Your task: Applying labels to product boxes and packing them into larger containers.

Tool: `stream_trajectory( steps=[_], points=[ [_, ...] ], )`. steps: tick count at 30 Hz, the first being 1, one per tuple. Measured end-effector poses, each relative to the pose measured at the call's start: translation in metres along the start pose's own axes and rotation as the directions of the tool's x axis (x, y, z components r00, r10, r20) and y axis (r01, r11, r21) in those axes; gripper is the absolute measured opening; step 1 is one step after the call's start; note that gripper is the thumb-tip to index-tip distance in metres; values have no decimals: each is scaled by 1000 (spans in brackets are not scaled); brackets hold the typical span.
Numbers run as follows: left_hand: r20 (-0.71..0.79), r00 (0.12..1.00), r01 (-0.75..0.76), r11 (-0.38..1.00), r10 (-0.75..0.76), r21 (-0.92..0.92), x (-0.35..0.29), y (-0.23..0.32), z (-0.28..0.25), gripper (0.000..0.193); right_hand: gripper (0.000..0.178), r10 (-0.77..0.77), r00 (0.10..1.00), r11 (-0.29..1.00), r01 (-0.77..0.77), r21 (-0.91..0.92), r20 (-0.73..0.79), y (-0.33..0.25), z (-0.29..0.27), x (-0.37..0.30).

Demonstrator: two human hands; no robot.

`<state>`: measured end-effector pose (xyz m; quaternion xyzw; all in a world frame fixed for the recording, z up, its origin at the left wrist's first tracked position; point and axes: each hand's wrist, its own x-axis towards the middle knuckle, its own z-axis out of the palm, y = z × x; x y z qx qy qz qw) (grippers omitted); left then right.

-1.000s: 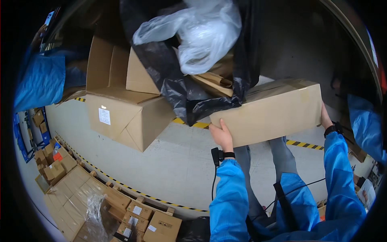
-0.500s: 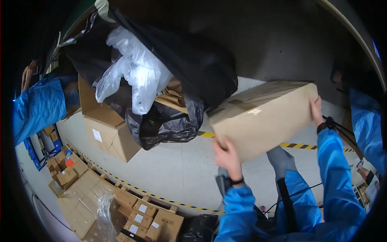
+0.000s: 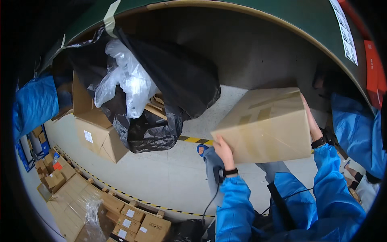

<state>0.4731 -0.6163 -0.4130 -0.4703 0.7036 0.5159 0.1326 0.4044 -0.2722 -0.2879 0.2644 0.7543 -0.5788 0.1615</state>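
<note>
Between my two hands I hold a brown cardboard box, its taped face turned up towards me. My left hand grips its near left corner, thumb lying on the cardboard. Against the right side presses my right hand, its fingers partly hidden behind the box. Left of the box hangs a black trash bag, taped to the table edge, with clear plastic wrap and brown cardboard pieces inside. An open cardboard box with a white label stands beside the bag.
A green table curves across the top, with a red box at its right. Pallets with stacked cartons line the lower left, beyond striped floor tape. People in blue coats are at the left and right.
The box has tilted in my hands, so its taped face now shows more fully, and its right end has come lower. The view has shifted, bringing more of the green table into sight.
</note>
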Motion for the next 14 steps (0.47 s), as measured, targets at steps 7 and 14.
stream_trajectory(
  steps=[7, 14],
  points=[
    [-67, 952, 242, 871, -298, -428, -144, -18, -57, 41, 53, -8, 849, 988, 90, -128, 529, -127, 43, 44],
    [-58, 845, -433, 745, 531, 508, -189, 115, -46, 42, 62, -489, 870, 714, 445, -541, 70, -98, 48, 39]
  ],
)
